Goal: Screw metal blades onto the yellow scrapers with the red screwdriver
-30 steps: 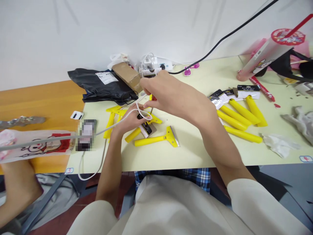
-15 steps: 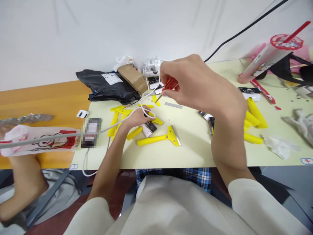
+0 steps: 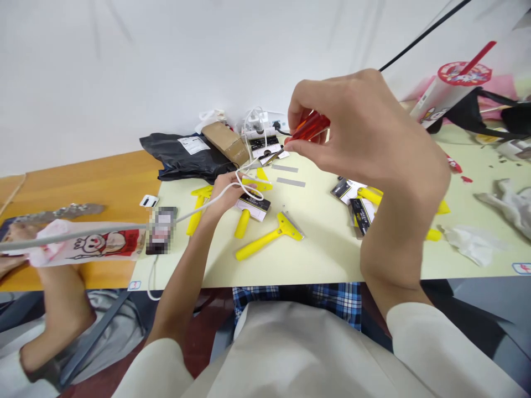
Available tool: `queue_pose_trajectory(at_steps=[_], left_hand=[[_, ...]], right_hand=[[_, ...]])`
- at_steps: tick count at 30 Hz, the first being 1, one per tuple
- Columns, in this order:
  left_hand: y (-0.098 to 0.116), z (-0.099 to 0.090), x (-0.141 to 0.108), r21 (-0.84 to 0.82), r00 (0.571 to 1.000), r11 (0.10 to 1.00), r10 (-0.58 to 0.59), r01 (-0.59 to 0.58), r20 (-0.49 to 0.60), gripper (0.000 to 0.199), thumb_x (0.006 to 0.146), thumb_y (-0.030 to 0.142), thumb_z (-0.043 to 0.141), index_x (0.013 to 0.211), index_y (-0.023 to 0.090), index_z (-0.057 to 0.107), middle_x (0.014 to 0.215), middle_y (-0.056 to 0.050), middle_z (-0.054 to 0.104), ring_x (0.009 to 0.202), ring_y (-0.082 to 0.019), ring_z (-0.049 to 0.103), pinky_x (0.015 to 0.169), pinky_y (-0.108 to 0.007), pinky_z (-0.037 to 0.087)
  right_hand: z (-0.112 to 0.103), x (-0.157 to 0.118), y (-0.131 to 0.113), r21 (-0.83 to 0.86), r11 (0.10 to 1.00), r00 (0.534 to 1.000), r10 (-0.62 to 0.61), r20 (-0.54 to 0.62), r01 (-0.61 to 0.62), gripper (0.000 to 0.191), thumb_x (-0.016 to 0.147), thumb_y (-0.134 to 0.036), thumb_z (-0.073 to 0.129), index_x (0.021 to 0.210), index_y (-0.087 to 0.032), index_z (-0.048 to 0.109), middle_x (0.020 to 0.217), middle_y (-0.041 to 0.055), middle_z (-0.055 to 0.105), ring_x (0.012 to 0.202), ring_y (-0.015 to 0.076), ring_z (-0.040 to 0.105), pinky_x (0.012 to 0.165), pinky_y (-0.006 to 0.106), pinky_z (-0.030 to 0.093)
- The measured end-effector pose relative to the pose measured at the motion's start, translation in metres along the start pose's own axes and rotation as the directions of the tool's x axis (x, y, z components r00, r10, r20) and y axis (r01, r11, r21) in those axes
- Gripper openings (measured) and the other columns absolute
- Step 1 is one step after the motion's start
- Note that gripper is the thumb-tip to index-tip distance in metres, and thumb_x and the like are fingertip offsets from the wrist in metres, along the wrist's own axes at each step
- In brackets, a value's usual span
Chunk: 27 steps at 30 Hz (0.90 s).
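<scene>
My right hand (image 3: pixel 357 124) is raised above the table, fingers closed round the red handle of a screwdriver (image 3: pixel 309 128). Its thin shaft points down and left. Lower down, my left hand (image 3: pixel 225 192) grips a yellow scraper (image 3: pixel 262 180); a looped white cable passes in front, and the fingertips are partly hidden. Another yellow scraper (image 3: pixel 282 228) with a metal blade lies nearer to me. A black-and-white blade packet (image 3: pixel 254 207) is just below my left hand, beside a yellow handle (image 3: pixel 242 224). Two loose grey blades (image 3: pixel 291 182) lie beyond.
At the back are a black plastic parcel (image 3: pixel 180 157), a brown box (image 3: pixel 224 141) and a white charger (image 3: pixel 258 119). More packets (image 3: pixel 362 216) and yellow scrapers lie right, near crumpled tissue (image 3: pixel 468 243) and a tall cup (image 3: pixel 440 99). At left, a co-worker's arm (image 3: pixel 66 293) reaches in.
My right hand has lifted the screwdriver up and right, away from my left hand. The scraper in my left hand has turned and shifted slightly away from me. A second loose blade now shows.
</scene>
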<state>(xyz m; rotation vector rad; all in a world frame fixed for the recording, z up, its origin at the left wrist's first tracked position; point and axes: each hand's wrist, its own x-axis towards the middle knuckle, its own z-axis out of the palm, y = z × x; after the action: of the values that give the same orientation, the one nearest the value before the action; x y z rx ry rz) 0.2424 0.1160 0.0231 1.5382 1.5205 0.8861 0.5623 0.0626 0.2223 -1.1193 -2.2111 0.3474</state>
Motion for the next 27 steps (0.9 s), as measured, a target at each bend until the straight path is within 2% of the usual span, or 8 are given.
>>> queue_pose_trajectory(at_steps=[2, 4, 7, 10, 16, 21, 27], left_hand=[[0.001, -0.001, 0.000, -0.079, 1.000, 0.997, 0.008, -0.006, 0.022, 0.046, 0.067, 0.045, 0.100, 0.100, 0.018, 0.082, 0.088, -0.006, 0.083, 0.081, -0.025, 0.077, 0.073, -0.031, 0.057], [0.002, 0.000, -0.004, -0.118, 0.999, 0.993, 0.019, -0.013, 0.050, 0.049, 0.066, 0.044, 0.101, 0.103, 0.017, 0.082, 0.090, -0.007, 0.083, 0.083, -0.026, 0.079, 0.080, -0.034, 0.061], [0.002, 0.006, -0.011, -0.163, 0.999, 0.987, -0.012, 0.017, 0.030, 0.051, 0.066, 0.044, 0.102, 0.101, 0.015, 0.080, 0.092, -0.010, 0.084, 0.083, -0.025, 0.079, 0.084, -0.036, 0.062], [-0.003, 0.017, -0.016, -0.281, 0.996, 0.956, -0.080, 0.086, 0.035, 0.052, 0.066, 0.044, 0.102, 0.102, 0.016, 0.079, 0.094, -0.010, 0.083, 0.085, -0.024, 0.078, 0.086, -0.037, 0.062], [-0.016, 0.031, -0.014, -0.475, 0.980, 0.860, -0.131, 0.186, 0.147, 0.044, 0.068, 0.043, 0.102, 0.091, 0.016, 0.075, 0.089, -0.005, 0.079, 0.078, -0.017, 0.073, 0.080, -0.031, 0.059], [-0.023, 0.034, -0.014, -0.571, 0.977, 0.793, -0.163, 0.212, 0.135, 0.043, 0.070, 0.041, 0.102, 0.092, 0.017, 0.076, 0.089, -0.005, 0.079, 0.080, -0.017, 0.074, 0.081, -0.032, 0.059], [-0.033, 0.041, -0.014, -0.581, 0.982, 0.793, -0.170, 0.183, 0.078, 0.045, 0.069, 0.043, 0.102, 0.095, 0.018, 0.073, 0.083, -0.002, 0.074, 0.075, -0.017, 0.072, 0.074, -0.031, 0.058]], right_hand=[[-0.003, -0.002, 0.000, 0.011, 1.000, 1.000, -0.003, -0.004, 0.004, 0.003, 0.087, -0.042, 0.073, 0.088, -0.041, 0.075, 0.085, 0.0120, 0.070, 0.094, 0.0419, 0.058, 0.085, 0.056, 0.038], [-0.004, -0.003, 0.000, 0.003, 1.000, 1.000, -0.003, -0.005, 0.003, 0.004, 0.087, -0.044, 0.073, 0.090, -0.042, 0.075, 0.085, 0.0110, 0.070, 0.094, 0.0425, 0.059, 0.085, 0.057, 0.039], [-0.005, -0.003, 0.001, 0.010, 1.000, 1.000, 0.025, 0.009, -0.025, 0.006, 0.087, -0.047, 0.073, 0.091, -0.044, 0.077, 0.087, 0.0101, 0.071, 0.096, 0.0443, 0.059, 0.082, 0.057, 0.041], [-0.002, -0.002, 0.001, 0.053, 0.997, 0.998, 0.053, 0.029, -0.054, 0.008, 0.085, -0.046, 0.076, 0.092, -0.041, 0.076, 0.090, 0.0099, 0.071, 0.096, 0.0424, 0.060, 0.079, 0.054, 0.043], [0.009, 0.005, -0.001, 0.037, 0.999, 0.991, -0.001, 0.132, -0.004, 0.006, 0.093, -0.039, 0.071, 0.093, -0.032, 0.071, 0.092, 0.0055, 0.074, 0.090, 0.0317, 0.061, 0.080, 0.045, 0.044], [0.024, 0.015, 0.000, 0.065, 0.998, 0.987, -0.034, 0.157, 0.024, 0.008, 0.089, -0.039, 0.074, 0.085, -0.033, 0.070, 0.084, 0.0051, 0.071, 0.087, 0.0297, 0.059, 0.080, 0.044, 0.041], [0.029, 0.019, -0.001, -0.017, 0.998, 0.979, -0.053, 0.195, 0.058, 0.008, 0.095, -0.034, 0.068, 0.088, -0.031, 0.067, 0.086, 0.0046, 0.070, 0.084, 0.0290, 0.058, 0.078, 0.043, 0.038]])
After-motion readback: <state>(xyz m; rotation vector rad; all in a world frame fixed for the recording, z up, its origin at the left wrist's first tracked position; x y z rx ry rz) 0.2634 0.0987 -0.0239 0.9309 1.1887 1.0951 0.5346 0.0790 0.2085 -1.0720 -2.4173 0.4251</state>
